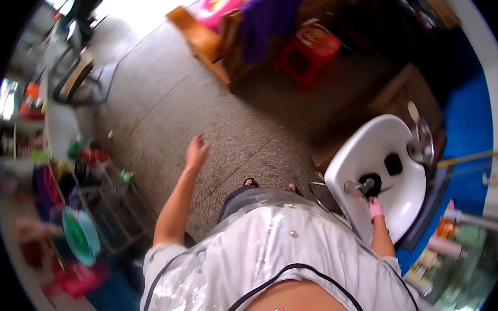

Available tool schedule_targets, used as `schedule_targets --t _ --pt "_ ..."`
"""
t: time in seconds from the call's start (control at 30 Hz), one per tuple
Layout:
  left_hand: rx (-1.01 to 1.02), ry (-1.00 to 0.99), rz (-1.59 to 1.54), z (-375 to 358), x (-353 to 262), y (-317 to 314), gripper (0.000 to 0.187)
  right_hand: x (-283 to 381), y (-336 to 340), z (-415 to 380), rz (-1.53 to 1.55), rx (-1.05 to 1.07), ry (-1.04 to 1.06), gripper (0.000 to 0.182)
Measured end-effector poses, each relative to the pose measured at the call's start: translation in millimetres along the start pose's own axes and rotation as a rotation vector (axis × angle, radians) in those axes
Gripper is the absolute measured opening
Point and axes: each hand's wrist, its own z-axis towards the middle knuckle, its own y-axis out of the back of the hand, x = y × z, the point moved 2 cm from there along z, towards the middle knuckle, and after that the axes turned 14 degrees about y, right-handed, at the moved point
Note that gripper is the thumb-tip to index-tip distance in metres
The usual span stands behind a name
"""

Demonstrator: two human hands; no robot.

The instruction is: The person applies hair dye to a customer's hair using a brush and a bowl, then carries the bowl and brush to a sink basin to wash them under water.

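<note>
My left hand (196,153) hangs in the air over the speckled floor, fingers stretched forward, with nothing in it. On the right, my right hand (376,209) reaches into a white wash basin (344,160); its fingers are closed beside a dark round fitting (370,183). Something pink shows on this hand, too small to tell what it is. What the fingers hold, if anything, is hidden. A chrome tap (351,187) stands next to the dark fitting. Farther inside the basin lies a black piece (393,164).
A red stool (310,52) and a wooden bench (205,41) with a purple cloth (272,20) stand ahead. To the left are a metal rack (112,204) and a turquoise basin (81,235). Bottles (445,246) line the right side.
</note>
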Motion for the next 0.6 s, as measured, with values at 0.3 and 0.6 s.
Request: schedule_targets --t 0.3,0.6 --pt "0.037 0.172 0.175 93 -13 -4 0.042 13 -2 -2 0.031 -0.286 -0.390 0.021" --pt "0.299 -0.037 0.291 212 -220 -174 0.040 -3 -1 35 0.583 -0.573 -0.771 0.029"
